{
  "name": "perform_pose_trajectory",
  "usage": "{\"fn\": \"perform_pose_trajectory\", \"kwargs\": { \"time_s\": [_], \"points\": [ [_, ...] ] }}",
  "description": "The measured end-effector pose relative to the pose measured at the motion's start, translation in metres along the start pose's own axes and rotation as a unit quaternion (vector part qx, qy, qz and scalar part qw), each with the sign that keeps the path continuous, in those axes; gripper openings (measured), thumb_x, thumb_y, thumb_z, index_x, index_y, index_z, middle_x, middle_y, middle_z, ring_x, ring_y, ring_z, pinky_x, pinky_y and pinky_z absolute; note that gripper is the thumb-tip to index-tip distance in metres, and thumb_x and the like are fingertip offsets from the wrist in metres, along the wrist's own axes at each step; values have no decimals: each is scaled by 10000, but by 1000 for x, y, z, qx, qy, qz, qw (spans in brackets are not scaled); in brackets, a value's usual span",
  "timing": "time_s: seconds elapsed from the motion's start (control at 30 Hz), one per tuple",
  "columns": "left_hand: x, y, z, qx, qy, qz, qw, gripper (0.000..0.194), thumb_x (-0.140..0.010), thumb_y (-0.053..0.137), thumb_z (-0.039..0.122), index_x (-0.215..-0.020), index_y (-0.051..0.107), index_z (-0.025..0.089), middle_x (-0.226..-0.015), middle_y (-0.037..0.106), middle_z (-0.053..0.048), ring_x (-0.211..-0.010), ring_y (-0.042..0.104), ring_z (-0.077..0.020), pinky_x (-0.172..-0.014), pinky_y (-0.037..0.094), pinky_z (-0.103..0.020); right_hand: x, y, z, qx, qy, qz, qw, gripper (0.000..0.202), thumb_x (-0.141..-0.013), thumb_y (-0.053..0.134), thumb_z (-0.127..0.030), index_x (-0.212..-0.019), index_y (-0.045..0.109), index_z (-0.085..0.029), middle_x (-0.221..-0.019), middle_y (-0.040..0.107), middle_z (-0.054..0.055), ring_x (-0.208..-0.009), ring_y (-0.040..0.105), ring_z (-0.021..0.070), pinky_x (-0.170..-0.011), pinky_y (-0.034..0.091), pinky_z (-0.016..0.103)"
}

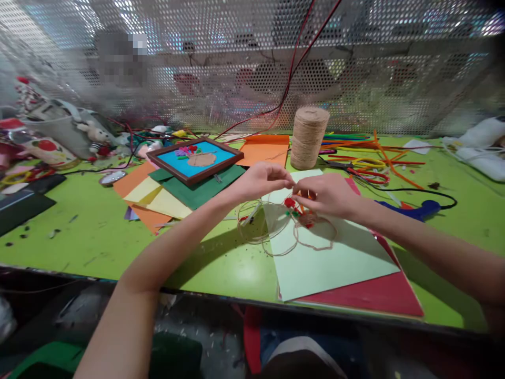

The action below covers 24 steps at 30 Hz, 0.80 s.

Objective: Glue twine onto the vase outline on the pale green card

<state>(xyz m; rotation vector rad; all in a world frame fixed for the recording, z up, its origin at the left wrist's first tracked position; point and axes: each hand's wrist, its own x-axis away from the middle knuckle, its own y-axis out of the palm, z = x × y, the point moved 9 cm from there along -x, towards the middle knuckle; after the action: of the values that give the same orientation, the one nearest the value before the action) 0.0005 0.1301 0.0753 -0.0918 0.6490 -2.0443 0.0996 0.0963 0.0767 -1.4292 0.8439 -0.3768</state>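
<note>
My left hand and my right hand meet fingertip to fingertip above a pale green sheet. The fingers of both are pinched; what lies between them is too small to make out. Just beneath them sit a small red flower and green bits. Loose loops of thin brown twine spread over the sheet and the table to its left. Behind my hands a large spool of twine stands upright.
A framed picture rests on coloured papers at the left. Coloured pipe cleaners, scissors and a blue glue gun lie right. A perforated metal screen closes the back. A bucket stands far left.
</note>
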Motion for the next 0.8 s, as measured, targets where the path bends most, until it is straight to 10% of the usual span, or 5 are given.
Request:
{"fn": "perform_pose_trajectory", "kwargs": {
  "time_s": [0.3, 0.8],
  "points": [
    [2, 5, -19, 199, -138, -11, 970, 250, -797, 562, 103, -962, 734, 177, -1107, 741, -85, -1096, 688, -215, -853, 564, -325, 5, -29, 25, -197, 59, 208, 956, 154, -797, 635, -304, -833, 706, -173, -619, 676, 1, -501, 562, 107, -495, 386, 230],
    [3, 19, -22, 226, -135, -65, 962, 336, -782, 522, 118, -1038, 731, 182, -1237, 698, -97, -1234, 613, -253, -964, 533, -408, 9, -36, 15, 0, 14, 180, 984, 227, -896, 511, -319, -852, 690, -186, -702, 702, 23, -585, 594, 112, -538, 333, 243]
  ]
}}
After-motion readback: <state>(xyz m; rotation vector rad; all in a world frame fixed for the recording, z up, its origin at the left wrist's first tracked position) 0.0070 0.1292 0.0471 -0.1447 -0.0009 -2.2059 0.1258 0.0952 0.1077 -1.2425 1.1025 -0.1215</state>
